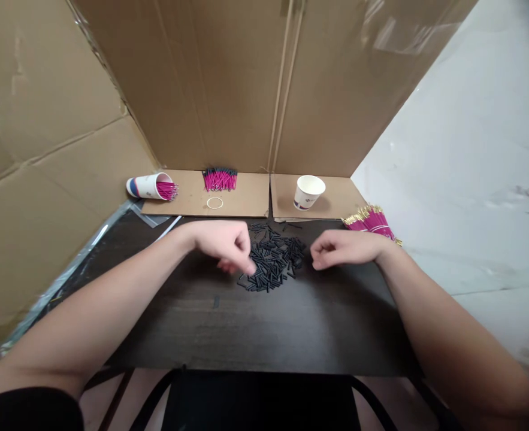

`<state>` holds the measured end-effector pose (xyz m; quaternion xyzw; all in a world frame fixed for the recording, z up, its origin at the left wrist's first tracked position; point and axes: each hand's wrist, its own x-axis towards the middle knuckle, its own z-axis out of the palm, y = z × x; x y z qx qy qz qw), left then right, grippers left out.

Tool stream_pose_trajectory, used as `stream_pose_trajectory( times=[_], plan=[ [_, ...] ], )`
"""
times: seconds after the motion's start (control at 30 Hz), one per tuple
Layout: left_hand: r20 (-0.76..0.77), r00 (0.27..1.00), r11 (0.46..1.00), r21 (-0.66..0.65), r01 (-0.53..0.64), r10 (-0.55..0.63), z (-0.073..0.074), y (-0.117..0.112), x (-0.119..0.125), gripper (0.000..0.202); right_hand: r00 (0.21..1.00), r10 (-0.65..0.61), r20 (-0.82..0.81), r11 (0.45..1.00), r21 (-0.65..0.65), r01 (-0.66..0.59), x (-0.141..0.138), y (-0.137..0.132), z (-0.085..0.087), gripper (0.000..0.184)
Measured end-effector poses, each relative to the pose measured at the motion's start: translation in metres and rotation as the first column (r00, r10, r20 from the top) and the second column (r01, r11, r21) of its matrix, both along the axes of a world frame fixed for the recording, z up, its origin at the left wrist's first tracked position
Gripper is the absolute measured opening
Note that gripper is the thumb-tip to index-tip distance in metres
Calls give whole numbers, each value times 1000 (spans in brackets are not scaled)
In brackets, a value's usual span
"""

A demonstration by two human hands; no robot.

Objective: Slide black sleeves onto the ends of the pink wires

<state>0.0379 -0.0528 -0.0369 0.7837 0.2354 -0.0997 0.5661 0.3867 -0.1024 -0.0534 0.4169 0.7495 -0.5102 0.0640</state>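
A heap of short black tubes [273,260] lies in the middle of the dark table. My left hand [223,244] hovers at the heap's left edge, its fingers curled and slightly blurred, with the thumb tip over the nearest tubes. To the right of the heap is my right hand [342,248], its thumb and fingers brought together in a pinch. Whatever either hand may hold is hidden or too small to see. Beyond my right hand lies a bundle of magenta wires [372,221] with gold-coloured ends, tied with a white band.
A tipped paper cup [145,186] holding magenta wires lies at the back left. Magenta wires with black ends [220,179] and a pale rubber band [214,203] rest on cardboard [250,203]. An upright paper cup [308,193] stands back right. Cardboard walls [228,78] rise behind and left.
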Motion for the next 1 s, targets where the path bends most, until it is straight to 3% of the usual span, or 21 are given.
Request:
stream_pose_trajectory(
  times=[0.03,0.1,0.17,0.23,0.37,0.5,0.63,0.8,0.9,0.97,1.0],
  plan=[
    [-68,980,970,-174,171,-185,8,-2,-4,32,997,67,-25,983,-170,-71,0,-1,1,49],
    [-113,910,870,-360,336,-398,15,-9,-8,25,988,138,-65,908,-390,-153,-2,-2,-2,55],
    [-152,878,848,-378,372,-453,10,-14,-8,23,989,126,-82,880,-451,-150,-4,-3,-7,57],
    [-184,881,862,-367,350,-436,-2,-17,-6,19,992,71,-104,894,-434,-110,-7,-2,-13,55],
    [-182,936,884,-422,201,-300,-25,-16,1,28,975,-28,-220,943,-330,-48,-12,-1,-20,48],
    [21,1000,922,-387,29,-22,-40,-13,7,47,904,-147,-402,978,-194,73,-23,-2,-27,40],
    [190,959,927,-350,-136,212,-52,-14,14,53,820,-208,-533,978,-89,190,-32,-1,-37,35],
    [313,905,943,-256,-213,290,-52,-12,19,43,783,-175,-596,973,17,230,-30,1,-37,27],
    [406,829,923,-168,-346,385,-51,-8,19,23,769,-165,-618,986,-73,152,-23,-1,-27,28],
    [542,689,832,-35,-553,481,-52,-5,18,23,772,-94,-629,972,-226,-66,-22,-6,-22,30],
    [611,625,761,57,-647,486,-53,-3,18,22,774,-47,-632,915,-338,-220,-24,-9,-22,35]
  ],
)
